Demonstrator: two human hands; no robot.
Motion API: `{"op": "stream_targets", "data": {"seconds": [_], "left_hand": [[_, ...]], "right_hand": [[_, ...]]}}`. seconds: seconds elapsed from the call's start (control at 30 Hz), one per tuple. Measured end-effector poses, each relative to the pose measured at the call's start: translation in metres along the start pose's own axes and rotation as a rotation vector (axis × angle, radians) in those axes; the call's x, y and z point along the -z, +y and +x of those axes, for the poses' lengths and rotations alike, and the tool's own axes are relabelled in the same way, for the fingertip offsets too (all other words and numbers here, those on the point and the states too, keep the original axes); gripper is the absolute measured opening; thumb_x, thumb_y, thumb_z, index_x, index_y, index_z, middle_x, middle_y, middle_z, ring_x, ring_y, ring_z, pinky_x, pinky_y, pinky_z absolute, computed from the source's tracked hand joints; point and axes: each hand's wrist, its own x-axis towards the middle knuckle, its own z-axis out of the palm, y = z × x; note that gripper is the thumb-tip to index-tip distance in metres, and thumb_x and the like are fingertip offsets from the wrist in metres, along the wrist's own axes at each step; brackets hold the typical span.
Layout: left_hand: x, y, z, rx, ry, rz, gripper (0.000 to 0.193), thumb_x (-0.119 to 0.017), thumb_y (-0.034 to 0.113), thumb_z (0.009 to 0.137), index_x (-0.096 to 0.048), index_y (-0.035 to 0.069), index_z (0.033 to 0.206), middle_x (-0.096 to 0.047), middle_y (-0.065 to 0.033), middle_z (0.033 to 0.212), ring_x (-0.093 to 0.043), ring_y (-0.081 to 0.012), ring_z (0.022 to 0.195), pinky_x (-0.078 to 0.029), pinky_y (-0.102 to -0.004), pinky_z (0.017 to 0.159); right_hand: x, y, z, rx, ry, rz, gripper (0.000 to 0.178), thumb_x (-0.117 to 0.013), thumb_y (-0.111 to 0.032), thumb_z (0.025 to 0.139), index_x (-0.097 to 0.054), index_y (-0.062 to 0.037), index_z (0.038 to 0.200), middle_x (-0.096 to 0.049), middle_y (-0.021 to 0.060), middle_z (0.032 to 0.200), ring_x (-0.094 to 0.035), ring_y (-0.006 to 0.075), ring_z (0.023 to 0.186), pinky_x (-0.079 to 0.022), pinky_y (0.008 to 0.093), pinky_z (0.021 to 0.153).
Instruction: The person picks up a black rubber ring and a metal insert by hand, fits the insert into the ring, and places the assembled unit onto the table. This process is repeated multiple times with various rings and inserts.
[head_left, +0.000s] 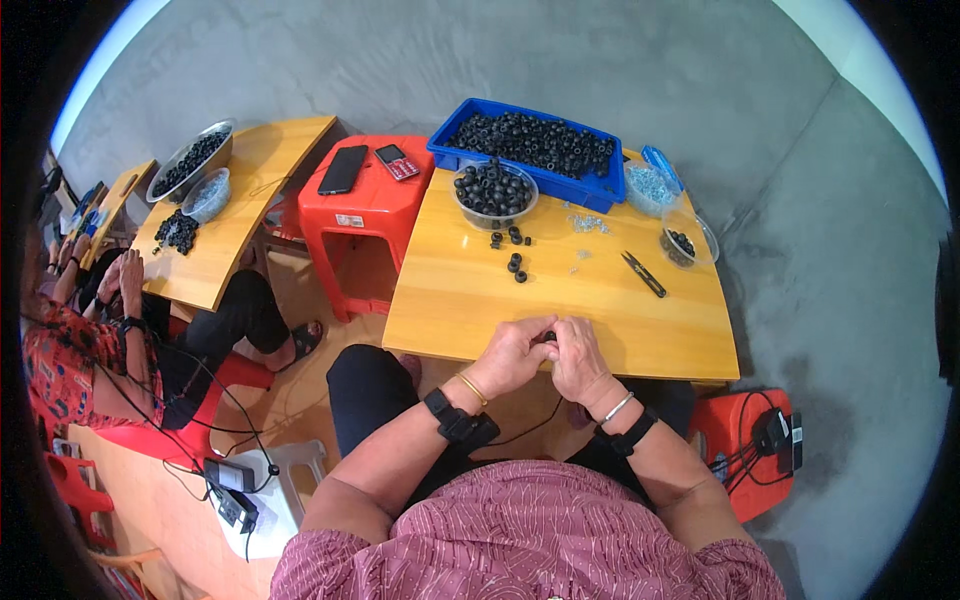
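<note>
Near the front edge of the wooden table, my left hand and my right hand meet with fingers closed. Between their fingertips a small round black part shows; the fingers hide most of it. Several loose black ring-like parts lie beyond my hands. Behind those stands a clear bowl heaped with larger black parts. A pair of black thread snips rests to the right, and a scatter of tiny clear pieces lies farther back.
A blue tray of black parts fills the table's far edge. Right of it are a tub of pale blue pieces and a clear cup. Two phones lie on a red stool. Another person sits at the left table.
</note>
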Motion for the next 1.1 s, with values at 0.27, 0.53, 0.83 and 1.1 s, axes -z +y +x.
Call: {"op": "stream_targets", "data": {"seconds": [0.27,0.53,0.83,1.1], "left_hand": [[-0.001,0.003,0.000,-0.060,0.060,-0.035,0.029,-0.063,0.004,0.071,-0.056,-0.002,0.098,-0.059,-0.0201,0.080,-0.059,-0.0275,0.071,-0.046,-0.0306,0.064],[0.012,0.003,0.002,0.328,0.001,-0.431,0.026,-0.057,0.011,0.083,-0.056,-0.004,0.104,-0.061,-0.0055,0.079,-0.055,-0.0100,0.068,-0.047,-0.0228,0.061],[0.019,0.010,0.012,0.486,-0.225,-0.586,0.014,-0.056,0.013,0.084,-0.059,0.000,0.088,-0.055,-0.0007,0.066,-0.047,-0.0062,0.053,-0.040,-0.0181,0.048],[0.019,0.009,0.011,0.468,-0.067,-0.414,0.011,-0.064,0.009,0.077,-0.062,0.000,0.084,-0.057,-0.0003,0.066,-0.046,-0.0039,0.054,-0.037,-0.0171,0.047]], "right_hand": [[-0.002,0.003,-0.002,0.008,0.028,0.021,0.009,-0.047,-0.007,0.073,-0.043,-0.0001,0.077,-0.046,0.0175,0.076,-0.044,0.0335,0.074,-0.035,0.0404,0.071],[0.006,0.005,-0.001,-0.051,0.049,0.246,0.017,-0.049,-0.002,0.074,-0.046,0.0002,0.091,-0.048,0.0162,0.084,-0.047,0.0332,0.081,-0.038,0.0384,0.073],[0.009,0.006,-0.003,-0.006,0.102,0.340,0.024,-0.056,-0.014,0.079,-0.049,-0.0039,0.100,-0.045,0.0127,0.088,-0.047,0.0296,0.081,-0.041,0.0355,0.074],[0.005,0.004,-0.003,-0.100,0.199,0.229,0.017,-0.059,-0.012,0.074,-0.050,-0.0027,0.085,-0.046,0.0123,0.083,-0.046,0.0288,0.079,-0.036,0.0379,0.073]]}}
